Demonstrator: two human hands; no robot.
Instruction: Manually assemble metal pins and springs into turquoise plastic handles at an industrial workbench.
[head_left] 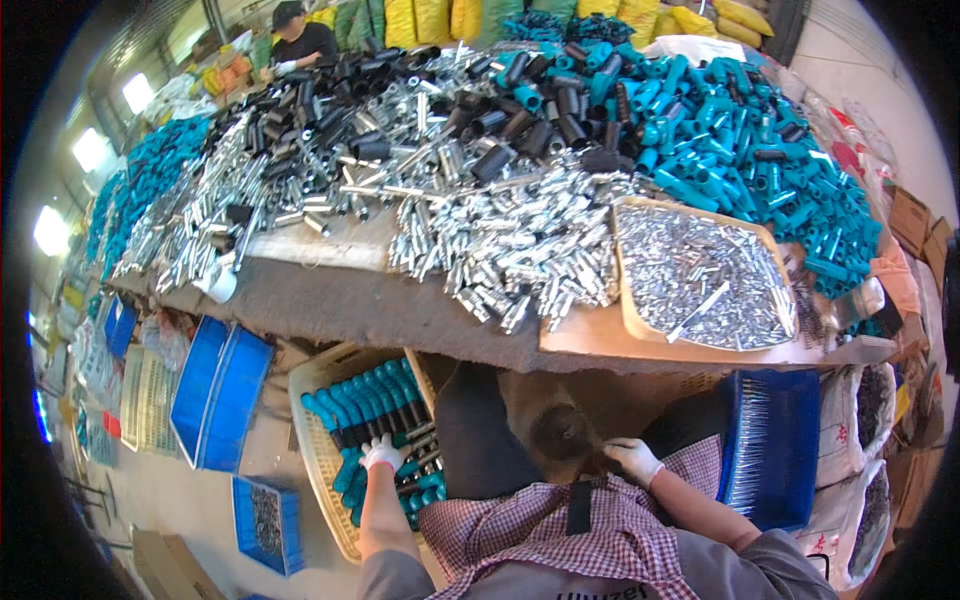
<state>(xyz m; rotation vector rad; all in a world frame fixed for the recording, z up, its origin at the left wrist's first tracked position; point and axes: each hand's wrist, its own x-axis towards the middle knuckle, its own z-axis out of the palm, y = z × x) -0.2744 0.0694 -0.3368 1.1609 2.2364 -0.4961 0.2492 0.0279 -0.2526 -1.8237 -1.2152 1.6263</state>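
Observation:
My left hand (383,453), in a white glove, lies on the teal-and-black handled tools (372,400) packed in a cream plastic basket (303,400). Its fingers look stretched and slightly apart on the tools, with no clear grip around one. The tools lie in two rows, handles pointing outward and metal or black shafts toward the middle. My right hand (635,460), also gloved in white, is above my lap beside the checked apron (560,500). Its fingers reach out to the left, and nothing shows in them.
A grey-covered table (400,305) ahead bears heaped metal tubes (510,240), black sleeves (370,147) and teal handles (700,130). A tray (622,290) of small metal parts is at its right. Blue crates (810,440) stand either side. Another person (303,40) is at the far left.

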